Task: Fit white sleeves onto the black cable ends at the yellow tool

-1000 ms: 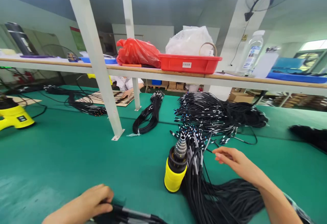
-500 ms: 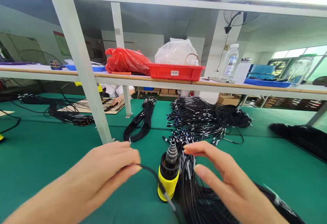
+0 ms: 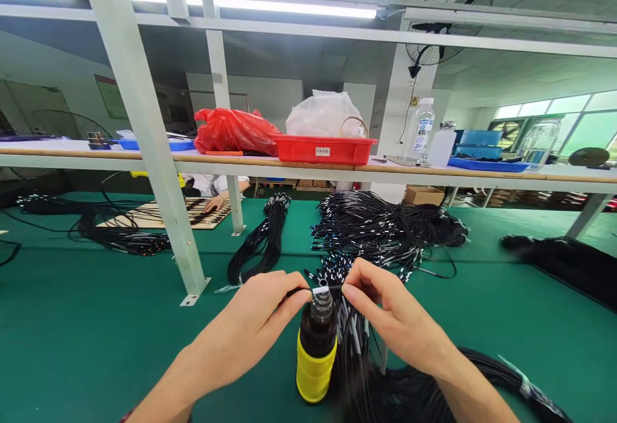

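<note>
L hand (image 3: 253,320) & R hand (image 3: 388,304) pinch thin black cable (image 3: 335,288) on 2 sides of short white sleeve (image 3: 320,290), prob. keeping it straight nr metal nozzle (image 3: 321,310) of upright yellow-black heat gun (image 3: 315,369).

the nozzle (image 3: 321,311) looks shiny metal; the red bag (image 3: 236,132), glossy wrinkled plastic.
</note>
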Action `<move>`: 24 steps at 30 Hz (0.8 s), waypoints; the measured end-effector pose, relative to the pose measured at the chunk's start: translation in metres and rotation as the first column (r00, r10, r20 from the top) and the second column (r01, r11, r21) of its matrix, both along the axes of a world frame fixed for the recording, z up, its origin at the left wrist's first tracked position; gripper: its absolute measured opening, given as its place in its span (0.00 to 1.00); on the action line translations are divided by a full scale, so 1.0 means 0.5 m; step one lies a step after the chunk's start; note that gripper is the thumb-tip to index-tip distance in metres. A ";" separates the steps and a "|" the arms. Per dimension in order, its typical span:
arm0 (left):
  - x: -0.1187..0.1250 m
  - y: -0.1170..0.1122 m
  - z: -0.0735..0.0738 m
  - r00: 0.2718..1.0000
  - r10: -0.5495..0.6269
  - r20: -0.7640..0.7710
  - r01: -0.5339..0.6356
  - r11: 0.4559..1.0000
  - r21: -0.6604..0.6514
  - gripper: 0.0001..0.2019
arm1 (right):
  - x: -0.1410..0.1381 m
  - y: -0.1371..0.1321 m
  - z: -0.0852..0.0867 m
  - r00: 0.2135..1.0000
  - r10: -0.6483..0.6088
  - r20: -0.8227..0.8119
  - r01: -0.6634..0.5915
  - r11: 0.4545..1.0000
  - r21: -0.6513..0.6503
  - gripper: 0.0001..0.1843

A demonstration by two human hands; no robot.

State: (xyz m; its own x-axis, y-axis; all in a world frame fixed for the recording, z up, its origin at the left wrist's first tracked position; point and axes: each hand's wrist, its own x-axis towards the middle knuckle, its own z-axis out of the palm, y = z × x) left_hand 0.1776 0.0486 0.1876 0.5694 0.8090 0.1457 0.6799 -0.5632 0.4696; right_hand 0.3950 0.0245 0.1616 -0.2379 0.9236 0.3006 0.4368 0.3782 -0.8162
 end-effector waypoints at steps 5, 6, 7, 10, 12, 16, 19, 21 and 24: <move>0.002 0.014 -0.011 0.998 0.052 -0.019 -0.052 0.999 0.007 0.19 | -0.003 0.011 0.005 0.999 -0.016 0.029 0.016 1.000 0.022 0.12; 0.004 0.016 -0.012 0.998 0.064 -0.021 -0.064 0.998 0.015 0.19 | -0.004 0.012 0.007 0.999 -0.014 0.031 0.013 0.999 0.029 0.12; 0.005 0.018 -0.013 0.997 0.071 -0.023 -0.070 0.997 0.020 0.19 | -0.006 0.012 0.009 0.999 -0.011 0.031 0.009 0.999 0.035 0.12; 0.010 0.022 -0.016 0.997 0.072 -0.027 -0.071 0.997 0.016 0.20 | -0.009 0.014 0.010 1.000 -0.011 0.021 0.010 0.999 0.042 0.11; 0.011 0.025 -0.019 0.996 0.083 -0.022 -0.082 0.996 0.016 0.21 | -0.010 0.017 0.006 1.000 -0.020 0.009 0.019 0.999 0.025 0.11; 0.012 0.033 -0.026 0.994 0.102 0.024 -0.102 0.995 0.010 0.24 | -0.010 0.028 -0.007 0.999 -0.036 -0.016 0.036 0.999 -0.011 0.11; 0.014 0.039 -0.029 0.994 0.077 0.081 -0.073 0.996 -0.043 0.23 | -0.008 0.036 -0.015 0.998 -0.067 0.011 0.067 0.998 0.004 0.11; 0.016 0.043 -0.030 0.990 0.068 0.125 -0.058 0.995 -0.077 0.23 | -0.007 0.039 -0.017 0.996 -0.085 0.028 0.084 0.996 0.008 0.11; 0.019 0.048 -0.033 0.983 0.066 0.171 -0.050 0.994 -0.097 0.23 | -0.005 0.041 -0.017 0.994 -0.100 0.044 0.099 0.995 0.018 0.12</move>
State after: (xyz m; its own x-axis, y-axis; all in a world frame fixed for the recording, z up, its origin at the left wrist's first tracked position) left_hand 0.1871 0.0726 0.1713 0.4937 0.8545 0.1614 0.6138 -0.4739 0.6315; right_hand 0.3924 0.0451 0.1531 -0.1589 0.9387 0.3059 0.5091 0.3434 -0.7893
